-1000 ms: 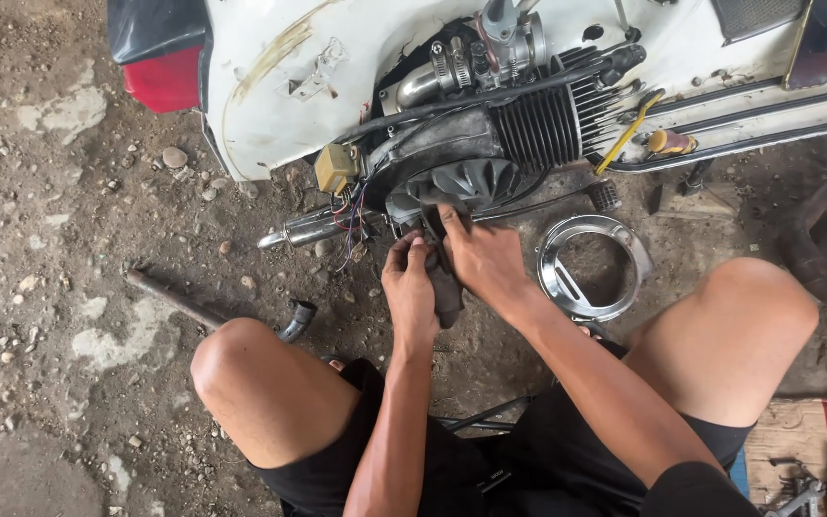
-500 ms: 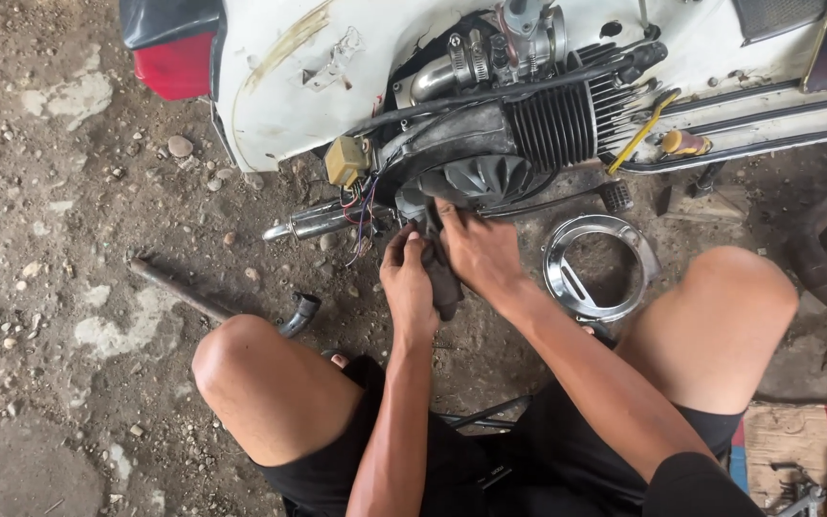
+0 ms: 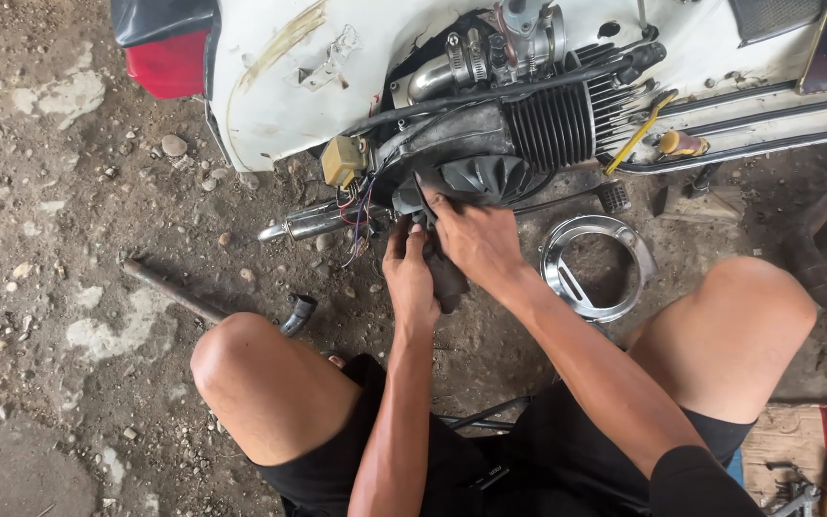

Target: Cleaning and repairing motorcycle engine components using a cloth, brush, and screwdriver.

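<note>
One head-worn camera looks steeply down, close over the hands [image 3: 452,254] and the scooter engine [image 3: 509,144] on dirt ground [image 3: 50,287].

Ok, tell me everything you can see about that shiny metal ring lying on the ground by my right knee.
The metal ring is a round, bright silvery cover, open in the middle so the dirt ground shows through. Its broad rim has a slotted cut-out on the lower left side. It lies flat and loose, just right of the right hand, below the engine's black cooling fins and beside the right knee. Nothing appears to touch it but the ground.
</note>
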